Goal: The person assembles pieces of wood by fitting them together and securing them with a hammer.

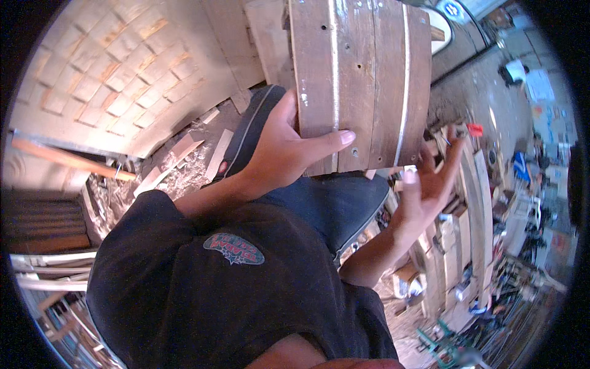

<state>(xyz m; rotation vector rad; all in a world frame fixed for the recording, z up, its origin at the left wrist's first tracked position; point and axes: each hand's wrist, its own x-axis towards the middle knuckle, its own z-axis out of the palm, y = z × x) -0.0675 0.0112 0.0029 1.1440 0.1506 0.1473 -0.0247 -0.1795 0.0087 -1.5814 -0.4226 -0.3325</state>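
A brown wooden panel (353, 74) made of planks, with two pale stripes and several small holes, is above my lap at the top middle. My left hand (289, 144) grips its lower left edge, the thumb lying flat on the face and the fingers hidden beyond the edge. Beside the lower right corner is my right hand (427, 187), its thumb raised and fingers spread apart. It looks free of the panel, though whether a fingertip touches the corner is hard to make out.
At left stands a large pale panel (117, 74) with a raised block pattern. Wood offcuts (184, 150) and shavings litter the floor near my leg. An orange-brown strip (67, 157) lies at far left. Stacked planks (482, 215) and a green metal tool (442, 344) are at right.
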